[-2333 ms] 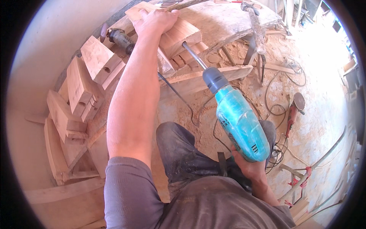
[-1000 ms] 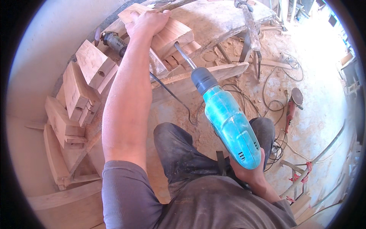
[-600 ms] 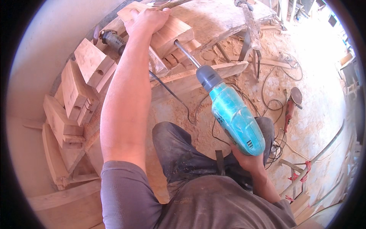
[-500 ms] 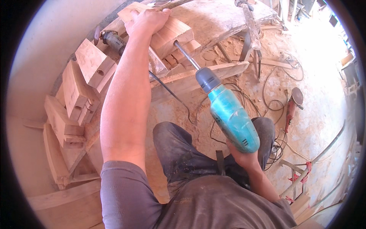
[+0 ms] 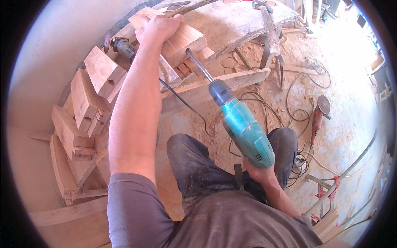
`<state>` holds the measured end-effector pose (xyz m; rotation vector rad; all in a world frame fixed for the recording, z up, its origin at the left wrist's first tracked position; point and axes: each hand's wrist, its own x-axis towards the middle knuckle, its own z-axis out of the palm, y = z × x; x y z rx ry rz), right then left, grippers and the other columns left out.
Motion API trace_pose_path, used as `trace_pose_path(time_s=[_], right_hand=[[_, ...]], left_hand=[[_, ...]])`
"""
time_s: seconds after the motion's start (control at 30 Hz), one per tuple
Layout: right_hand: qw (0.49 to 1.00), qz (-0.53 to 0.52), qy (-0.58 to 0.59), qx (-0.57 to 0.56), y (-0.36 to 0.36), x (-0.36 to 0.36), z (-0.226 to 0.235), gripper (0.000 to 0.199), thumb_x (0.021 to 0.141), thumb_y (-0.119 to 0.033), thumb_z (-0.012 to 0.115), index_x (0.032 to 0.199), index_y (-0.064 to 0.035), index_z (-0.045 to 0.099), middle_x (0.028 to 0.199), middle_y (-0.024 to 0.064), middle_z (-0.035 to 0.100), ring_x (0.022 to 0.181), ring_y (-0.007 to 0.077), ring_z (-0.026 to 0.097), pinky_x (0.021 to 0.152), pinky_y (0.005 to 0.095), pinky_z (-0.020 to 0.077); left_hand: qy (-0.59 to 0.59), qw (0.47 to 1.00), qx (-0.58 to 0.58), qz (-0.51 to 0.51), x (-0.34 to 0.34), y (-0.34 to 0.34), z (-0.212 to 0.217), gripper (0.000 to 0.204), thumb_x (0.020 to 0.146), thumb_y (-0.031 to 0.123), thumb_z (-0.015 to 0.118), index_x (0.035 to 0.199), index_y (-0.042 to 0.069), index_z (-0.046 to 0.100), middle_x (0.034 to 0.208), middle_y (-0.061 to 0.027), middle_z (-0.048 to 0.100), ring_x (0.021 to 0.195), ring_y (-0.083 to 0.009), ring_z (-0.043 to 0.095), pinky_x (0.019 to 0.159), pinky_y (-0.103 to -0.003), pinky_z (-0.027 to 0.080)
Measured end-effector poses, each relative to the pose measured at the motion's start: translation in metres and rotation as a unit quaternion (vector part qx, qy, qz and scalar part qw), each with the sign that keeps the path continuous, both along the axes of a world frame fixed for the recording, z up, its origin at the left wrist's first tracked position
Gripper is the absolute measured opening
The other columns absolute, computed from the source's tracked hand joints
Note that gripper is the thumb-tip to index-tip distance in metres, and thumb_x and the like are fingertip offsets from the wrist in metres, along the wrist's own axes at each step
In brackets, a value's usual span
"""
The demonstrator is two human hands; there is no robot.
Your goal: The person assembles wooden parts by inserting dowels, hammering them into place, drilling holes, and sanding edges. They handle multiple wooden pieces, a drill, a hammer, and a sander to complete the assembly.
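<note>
His right hand (image 5: 258,171) is wrapped tight around the teal drill (image 5: 245,131), its long bit (image 5: 198,65) meeting the wooden block (image 5: 182,39) at the table edge. His left hand (image 5: 159,27) presses flat on top of that block, fingers curled over it. If the bit binds, I reckon the block could twist under his palm. Cut blocks (image 5: 89,97) crowd the left; cables (image 5: 302,159) tangle by his knee.
</note>
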<state>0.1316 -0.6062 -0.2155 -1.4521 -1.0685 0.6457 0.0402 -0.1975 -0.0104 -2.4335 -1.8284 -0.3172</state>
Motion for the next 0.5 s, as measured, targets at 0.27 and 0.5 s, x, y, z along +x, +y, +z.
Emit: trace_pose_path(time_s=[0.27, 0.5], right_hand=[[1.000, -0.008, -0.008, 0.008, -0.0004, -0.0024, -0.0043, 0.015, 0.082, -0.004, 0.075, 0.096, -0.0022, 0.070, 0.081, 0.0111, 0.071, 0.073, 0.0201, 0.070, 0.067, 0.0336, 0.0541], [1.000, -0.008, 0.014, -0.003, -0.0032, -0.0027, -0.0012, 0.015, 0.080, -0.003, 0.074, 0.095, -0.0022, 0.070, 0.082, 0.0114, 0.072, 0.073, 0.0205, 0.070, 0.068, 0.0336, 0.0543]], left_hand=[[-0.020, 1.000, 0.019, 0.012, -0.0022, 0.0022, -0.0063, 0.067, 0.098, 0.068, 0.042, 0.148, 0.027, 0.060, 0.153, -0.0056, 0.056, 0.156, -0.0286, 0.027, 0.119, -0.049, 0.035], [-0.015, 1.000, 0.008, -0.010, -0.0021, -0.0055, -0.0024, 0.065, 0.099, 0.067, 0.042, 0.148, 0.028, 0.060, 0.155, -0.0087, 0.054, 0.158, -0.0294, 0.025, 0.119, -0.052, 0.033]])
